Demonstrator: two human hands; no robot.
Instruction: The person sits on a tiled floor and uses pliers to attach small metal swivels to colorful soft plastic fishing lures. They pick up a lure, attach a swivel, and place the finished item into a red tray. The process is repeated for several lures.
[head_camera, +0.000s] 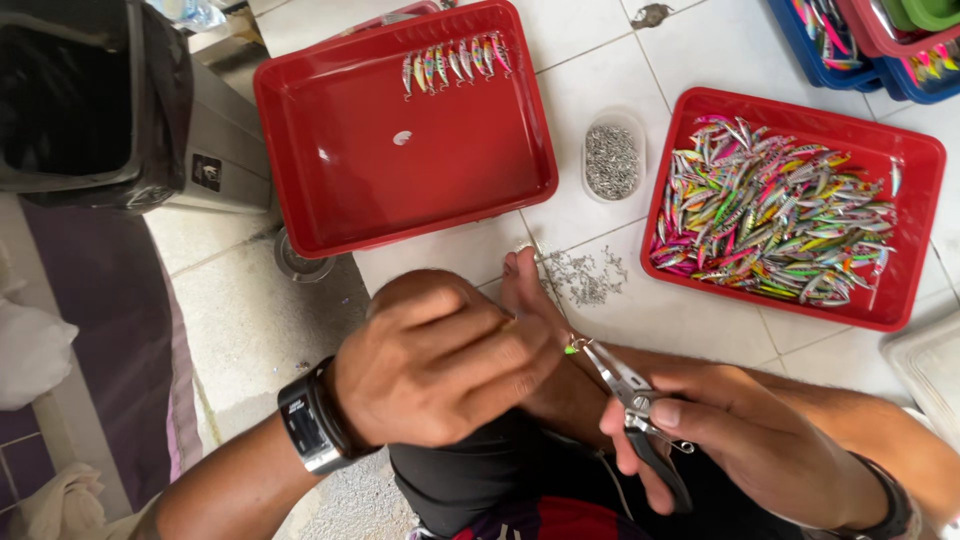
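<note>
The left hand (435, 365), with a black wristwatch (310, 420) on its wrist, is curled into a loose fist, its fingertips pinched shut on something small that the fingers mostly hide; only a green and yellow tip (571, 348) shows at the fingertips, too small to tell what it is. The right hand (735, 435) is closed around the dark handles of small metal split-ring pliers (630, 390), whose thin nose points up and left and meets that small coloured tip just beside the left fingertips. The two hands are close together, joined through the pliers and the held piece, over the person's lap and a bare foot (530, 290).

Taking the large, nearly empty red plastic tray (400, 190) as the landmark: a short row of small pink and silver fishing lures (455, 60) lies along its far inner edge. To its right stands a small clear tub of tiny metal rings (612, 160), and below that tub a loose scatter of the same metal rings (585, 275) lies on the white tiled floor (600, 80). Further right again is a second red tray heaped with many-coloured metal fishing lures (780, 215). Left of the landmark tray stands a grey bin with a black liner (100, 100)
</note>
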